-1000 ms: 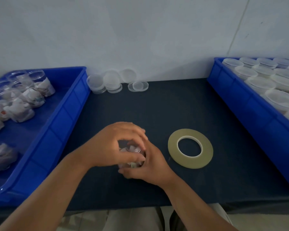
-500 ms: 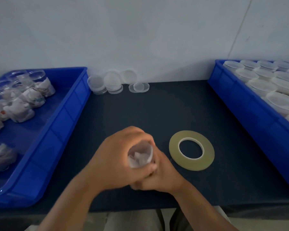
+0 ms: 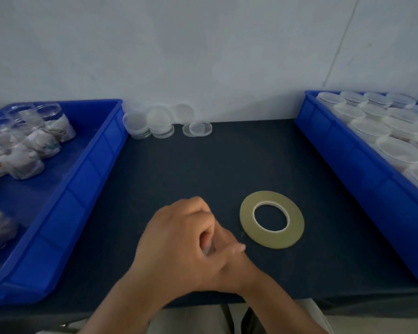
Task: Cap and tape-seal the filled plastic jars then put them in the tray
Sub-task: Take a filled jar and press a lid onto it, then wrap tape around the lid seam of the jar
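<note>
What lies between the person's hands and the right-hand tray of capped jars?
Only the tape roll, flat, between the right hand and the right tray; the jar in the left hand would likely clear it if lifted.

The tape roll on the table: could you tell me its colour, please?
The tape roll is pale yellowish with a white inner core; head view.

Dim bluish light, motion-blurred hands, warped edges

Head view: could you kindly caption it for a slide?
Left hand and right hand clasp a barely visible jar beside the tape roll on the table.
</note>
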The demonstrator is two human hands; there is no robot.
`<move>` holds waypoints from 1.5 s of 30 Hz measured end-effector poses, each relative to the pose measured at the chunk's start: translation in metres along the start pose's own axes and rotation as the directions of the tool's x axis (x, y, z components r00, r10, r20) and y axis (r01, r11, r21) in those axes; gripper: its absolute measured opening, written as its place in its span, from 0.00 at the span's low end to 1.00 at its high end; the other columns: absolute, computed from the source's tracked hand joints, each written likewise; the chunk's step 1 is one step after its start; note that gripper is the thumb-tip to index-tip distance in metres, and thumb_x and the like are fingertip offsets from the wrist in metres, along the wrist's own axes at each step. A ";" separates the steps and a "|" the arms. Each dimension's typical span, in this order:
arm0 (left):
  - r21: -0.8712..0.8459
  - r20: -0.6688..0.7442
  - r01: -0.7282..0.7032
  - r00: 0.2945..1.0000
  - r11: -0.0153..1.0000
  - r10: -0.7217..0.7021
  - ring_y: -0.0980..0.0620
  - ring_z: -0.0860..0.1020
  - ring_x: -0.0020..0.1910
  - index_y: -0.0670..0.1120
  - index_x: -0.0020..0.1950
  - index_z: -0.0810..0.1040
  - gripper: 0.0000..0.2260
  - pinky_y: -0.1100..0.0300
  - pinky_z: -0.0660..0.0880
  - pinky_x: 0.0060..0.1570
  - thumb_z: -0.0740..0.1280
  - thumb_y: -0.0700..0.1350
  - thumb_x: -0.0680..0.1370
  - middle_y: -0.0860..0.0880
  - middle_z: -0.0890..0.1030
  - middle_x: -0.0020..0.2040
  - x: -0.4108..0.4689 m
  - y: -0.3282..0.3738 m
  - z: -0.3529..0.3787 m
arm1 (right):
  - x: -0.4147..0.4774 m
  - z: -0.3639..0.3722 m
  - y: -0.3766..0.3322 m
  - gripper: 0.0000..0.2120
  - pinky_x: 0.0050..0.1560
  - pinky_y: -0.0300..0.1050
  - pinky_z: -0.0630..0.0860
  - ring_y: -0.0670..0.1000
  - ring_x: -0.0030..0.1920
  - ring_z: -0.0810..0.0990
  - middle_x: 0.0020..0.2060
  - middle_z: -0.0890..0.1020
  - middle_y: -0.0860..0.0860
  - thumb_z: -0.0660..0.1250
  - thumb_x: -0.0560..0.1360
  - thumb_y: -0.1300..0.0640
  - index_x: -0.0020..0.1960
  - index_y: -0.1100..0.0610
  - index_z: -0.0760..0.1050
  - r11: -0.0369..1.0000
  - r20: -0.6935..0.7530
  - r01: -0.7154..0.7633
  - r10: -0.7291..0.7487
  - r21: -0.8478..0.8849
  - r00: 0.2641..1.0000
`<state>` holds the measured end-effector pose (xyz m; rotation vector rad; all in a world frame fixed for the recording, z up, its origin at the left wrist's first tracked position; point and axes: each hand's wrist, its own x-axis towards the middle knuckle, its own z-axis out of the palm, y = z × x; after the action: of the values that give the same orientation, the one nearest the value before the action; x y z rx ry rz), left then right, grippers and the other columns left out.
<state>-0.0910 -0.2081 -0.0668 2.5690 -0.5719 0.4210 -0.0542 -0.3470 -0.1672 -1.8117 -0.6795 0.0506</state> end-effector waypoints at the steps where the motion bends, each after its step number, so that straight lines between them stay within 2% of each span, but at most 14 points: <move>1: -0.068 0.086 -0.051 0.995 0.996 0.057 0.59 0.80 0.44 0.55 0.33 0.64 0.25 0.64 0.72 0.43 0.74 0.67 0.72 0.60 0.79 0.41 0.003 -0.006 -0.004 | -0.002 -0.004 -0.001 0.29 0.54 0.38 0.80 0.45 0.59 0.84 0.57 0.82 0.38 0.84 0.68 0.57 0.62 0.42 0.74 0.999 0.027 0.007 -0.008 0.037 1.000; 4: -0.394 0.245 -0.053 0.956 0.917 0.160 0.60 0.79 0.69 0.59 0.50 0.82 0.12 0.58 0.72 0.69 0.81 0.59 0.73 0.63 0.84 0.60 0.003 -0.029 -0.027 | -0.009 -0.007 -0.008 0.34 0.60 0.48 0.81 0.51 0.63 0.84 0.61 0.83 0.43 0.87 0.66 0.58 0.67 0.45 0.76 0.992 0.021 0.051 -0.054 0.113 0.998; 7: -0.312 0.150 0.116 0.986 0.943 -0.072 0.67 0.70 0.75 0.71 0.71 0.74 0.31 0.58 0.74 0.66 0.76 0.72 0.70 0.71 0.72 0.74 -0.005 -0.032 -0.036 | -0.014 0.000 -0.012 0.39 0.58 0.48 0.82 0.53 0.64 0.83 0.64 0.82 0.47 0.87 0.67 0.51 0.72 0.44 0.72 0.989 -0.136 0.034 -0.014 0.142 0.991; 12: -0.167 -0.060 0.304 0.947 0.938 -0.317 0.73 0.72 0.64 0.71 0.71 0.67 0.34 0.70 0.71 0.51 0.61 0.82 0.68 0.75 0.70 0.67 -0.016 0.008 -0.007 | -0.011 0.007 -0.026 0.28 0.47 0.42 0.83 0.43 0.56 0.83 0.59 0.80 0.36 0.78 0.71 0.39 0.67 0.34 0.70 0.972 -0.307 -0.039 -0.035 -0.233 0.951; 15: -0.058 -0.105 0.263 0.958 0.963 -0.268 0.64 0.76 0.55 0.67 0.63 0.77 0.31 0.71 0.67 0.47 0.64 0.79 0.66 0.68 0.72 0.61 -0.012 0.023 0.002 | -0.016 0.005 -0.029 0.29 0.49 0.47 0.84 0.47 0.58 0.84 0.60 0.80 0.40 0.81 0.71 0.42 0.68 0.36 0.71 0.997 -0.238 0.010 -0.027 -0.071 0.971; 17: -0.045 -0.109 0.148 0.982 0.988 -0.153 0.63 0.79 0.52 0.63 0.58 0.83 0.22 0.67 0.73 0.46 0.69 0.72 0.69 0.65 0.76 0.59 -0.008 0.020 0.001 | -0.020 -0.006 -0.026 0.32 0.53 0.54 0.84 0.52 0.61 0.84 0.62 0.82 0.46 0.85 0.70 0.50 0.70 0.48 0.74 0.998 -0.216 0.020 -0.006 0.060 0.976; 21: -0.185 -0.061 0.005 0.998 0.983 -0.016 0.62 0.80 0.59 0.60 0.60 0.85 0.16 0.60 0.80 0.51 0.73 0.63 0.74 0.65 0.78 0.62 -0.005 0.009 0.002 | -0.024 -0.016 -0.017 0.34 0.56 0.58 0.83 0.57 0.63 0.84 0.62 0.82 0.50 0.84 0.68 0.65 0.69 0.58 0.74 0.994 -0.192 0.048 -0.027 0.103 0.981; 26: -0.229 -0.108 0.262 0.950 0.938 -0.292 0.75 0.69 0.66 0.68 0.71 0.70 0.37 0.71 0.69 0.52 0.72 0.77 0.65 0.73 0.71 0.66 -0.009 0.011 0.017 | -0.027 0.003 -0.024 0.35 0.53 0.43 0.83 0.48 0.61 0.83 0.64 0.80 0.41 0.83 0.70 0.46 0.73 0.41 0.71 0.995 -0.389 -0.033 -0.007 -0.095 0.921; 30: -0.343 -0.157 0.204 0.950 0.917 -0.270 0.65 0.78 0.64 0.64 0.69 0.77 0.33 0.70 0.78 0.51 0.75 0.70 0.65 0.68 0.79 0.63 -0.016 0.007 0.025 | -0.032 0.006 -0.028 0.34 0.53 0.35 0.80 0.41 0.59 0.83 0.62 0.80 0.36 0.82 0.69 0.40 0.70 0.37 0.71 0.980 -0.440 -0.028 -0.062 -0.195 0.896; 34: -0.454 -0.140 0.120 0.969 0.883 -0.204 0.53 0.82 0.63 0.59 0.67 0.80 0.28 0.63 0.81 0.54 0.78 0.61 0.67 0.59 0.82 0.63 -0.019 -0.004 0.026 | -0.035 0.003 -0.021 0.34 0.52 0.45 0.83 0.47 0.59 0.85 0.61 0.83 0.40 0.84 0.70 0.46 0.72 0.43 0.73 0.990 -0.429 0.065 -0.112 -0.123 0.896; 38: -0.447 -0.090 0.052 0.991 0.893 -0.103 0.54 0.81 0.64 0.61 0.65 0.80 0.27 0.68 0.78 0.57 0.79 0.59 0.67 0.59 0.81 0.64 -0.016 -0.020 0.027 | -0.033 0.006 -0.019 0.38 0.54 0.47 0.84 0.47 0.61 0.85 0.63 0.82 0.40 0.85 0.68 0.50 0.74 0.46 0.71 0.995 -0.367 -0.008 -0.028 -0.096 0.930; 41: -0.452 -0.025 0.068 0.996 0.890 -0.089 0.57 0.80 0.67 0.63 0.68 0.77 0.30 0.71 0.75 0.60 0.79 0.59 0.67 0.61 0.80 0.67 -0.015 -0.041 0.025 | -0.029 -0.013 -0.017 0.45 0.67 0.49 0.79 0.43 0.71 0.77 0.71 0.76 0.36 0.84 0.68 0.39 0.78 0.37 0.64 0.989 -0.108 -0.123 0.113 -0.088 0.988; 43: -0.404 0.000 0.058 0.998 0.913 -0.063 0.59 0.79 0.67 0.61 0.71 0.75 0.33 0.73 0.73 0.62 0.80 0.60 0.67 0.62 0.80 0.68 -0.013 -0.056 0.022 | -0.033 -0.035 -0.008 0.52 0.81 0.45 0.62 0.37 0.83 0.56 0.81 0.61 0.31 0.79 0.68 0.30 0.83 0.35 0.55 0.939 0.053 -0.096 0.120 -0.330 0.991; 45: -0.368 0.009 0.053 0.999 0.928 -0.054 0.59 0.79 0.67 0.60 0.73 0.74 0.35 0.73 0.71 0.62 0.79 0.60 0.67 0.63 0.79 0.68 -0.009 -0.071 0.020 | -0.040 -0.060 0.001 0.52 0.81 0.38 0.48 0.34 0.83 0.43 0.83 0.51 0.31 0.71 0.71 0.25 0.86 0.40 0.52 0.818 0.016 -0.097 0.129 -0.568 0.992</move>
<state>-0.0624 -0.1585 -0.1135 2.2169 -0.5227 0.2667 -0.0656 -0.4175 -0.1591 -2.4362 -0.6658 -0.0286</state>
